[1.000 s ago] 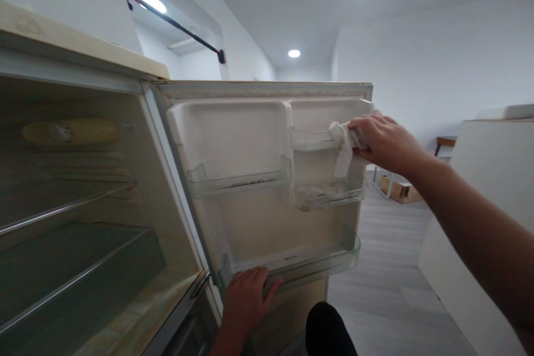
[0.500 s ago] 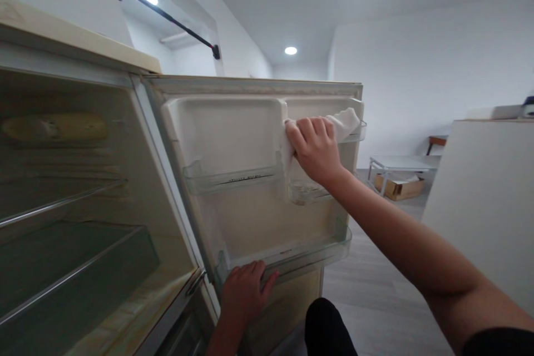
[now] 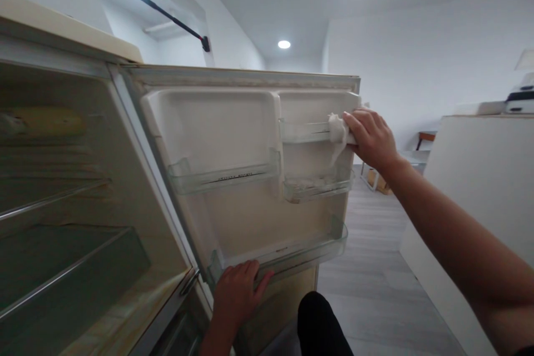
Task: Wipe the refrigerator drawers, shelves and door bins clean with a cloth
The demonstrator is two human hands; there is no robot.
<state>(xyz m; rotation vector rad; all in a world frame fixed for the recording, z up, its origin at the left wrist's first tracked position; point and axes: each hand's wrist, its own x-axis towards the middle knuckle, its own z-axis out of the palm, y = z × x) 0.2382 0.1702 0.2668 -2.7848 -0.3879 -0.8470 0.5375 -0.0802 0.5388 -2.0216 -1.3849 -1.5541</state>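
Right hand (image 3: 371,136), at two o'clock on the off-white, moulded refrigerator door (image 3: 237,219): fingers closed round a crumpled, soft white cloth (image 3: 338,131), beside the shallow, clear upper rack (image 3: 302,132). Left hand (image 3: 237,292), at six o'clock, lies over the long, clear bottom rack (image 3: 311,256); firmness of grip cannot be told. Wiping judged unfinished: murky residue shows in the round-cornered, clear middle rack (image 3: 319,189), three o'clock; smooth upper-left panel (image 3: 217,128) looks cleaner.

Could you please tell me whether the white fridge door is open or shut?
Open: the white fridge door stands swung out, exposing clear shallow bins.
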